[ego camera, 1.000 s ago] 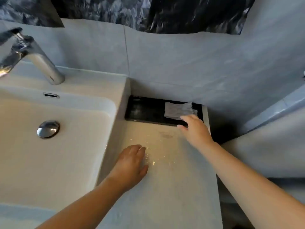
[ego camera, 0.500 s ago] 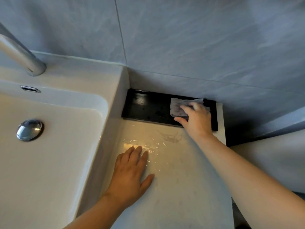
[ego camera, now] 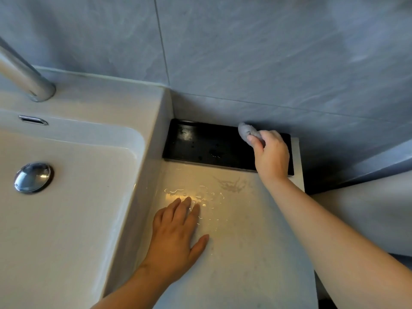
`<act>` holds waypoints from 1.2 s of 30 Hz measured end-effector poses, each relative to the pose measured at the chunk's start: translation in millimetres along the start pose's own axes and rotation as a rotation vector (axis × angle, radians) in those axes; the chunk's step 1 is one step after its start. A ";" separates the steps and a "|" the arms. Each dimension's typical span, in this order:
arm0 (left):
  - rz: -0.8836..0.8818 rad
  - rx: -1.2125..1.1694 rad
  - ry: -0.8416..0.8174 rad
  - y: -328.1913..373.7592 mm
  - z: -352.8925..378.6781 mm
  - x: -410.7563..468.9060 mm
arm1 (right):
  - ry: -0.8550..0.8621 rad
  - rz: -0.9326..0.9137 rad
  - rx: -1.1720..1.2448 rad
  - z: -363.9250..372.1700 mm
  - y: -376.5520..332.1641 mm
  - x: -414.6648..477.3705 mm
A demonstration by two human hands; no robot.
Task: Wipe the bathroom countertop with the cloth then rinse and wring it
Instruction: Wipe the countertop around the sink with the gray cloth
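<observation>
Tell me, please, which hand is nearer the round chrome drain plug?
Left. The left hand lies flat on the pale countertop right of the plug; the right hand grips the grey cloth farther right.

Found tray (ego camera: pixel 200 150) at back of tabletop (ego camera: pixel 256 253), against wall (ego camera: pixel 267 63); found sink (ego camera: pixel 78 219) to the left, tap (ego camera: pixel 29 79) behind drain (ego camera: pixel 33 177).

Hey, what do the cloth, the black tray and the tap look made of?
The cloth: soft grey fabric, maybe microfibre; it bunches in the right hand. The black tray: glossy, perhaps plastic or coated metal; it mirrors light. The tap: metal, satin sheen.
</observation>
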State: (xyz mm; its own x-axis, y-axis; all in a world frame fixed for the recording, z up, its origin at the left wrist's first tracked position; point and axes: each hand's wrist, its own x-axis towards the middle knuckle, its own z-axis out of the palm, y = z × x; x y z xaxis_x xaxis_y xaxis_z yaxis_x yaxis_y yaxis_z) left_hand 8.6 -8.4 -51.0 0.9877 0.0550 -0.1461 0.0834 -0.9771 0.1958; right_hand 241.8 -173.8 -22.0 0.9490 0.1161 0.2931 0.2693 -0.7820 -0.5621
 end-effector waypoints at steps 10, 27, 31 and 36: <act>0.009 0.008 -0.038 -2.5 -2.6 -0.6 | 0.131 0.207 0.296 -98.0 7.7 -65.4; 0.002 -0.030 -0.046 -0.2 -1.8 -1.9 | -0.014 0.101 -0.031 -54.5 82.2 -102.8; -0.001 -0.028 -0.047 0.3 -3.7 -1.9 | -0.002 0.113 -0.009 -49.6 86.3 -105.1; -0.014 -0.028 -0.053 4.1 -5.1 -1.8 | -0.080 0.017 -0.007 -54.0 82.7 -112.5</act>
State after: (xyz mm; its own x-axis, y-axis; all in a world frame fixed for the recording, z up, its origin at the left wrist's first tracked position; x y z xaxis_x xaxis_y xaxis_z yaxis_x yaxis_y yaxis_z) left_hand 7.9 -11.5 -45.0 0.9782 0.0566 -0.1999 0.1012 -0.9702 0.2200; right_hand 148.5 -284.6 -59.7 0.9636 0.1511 0.2207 0.2522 -0.7885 -0.5609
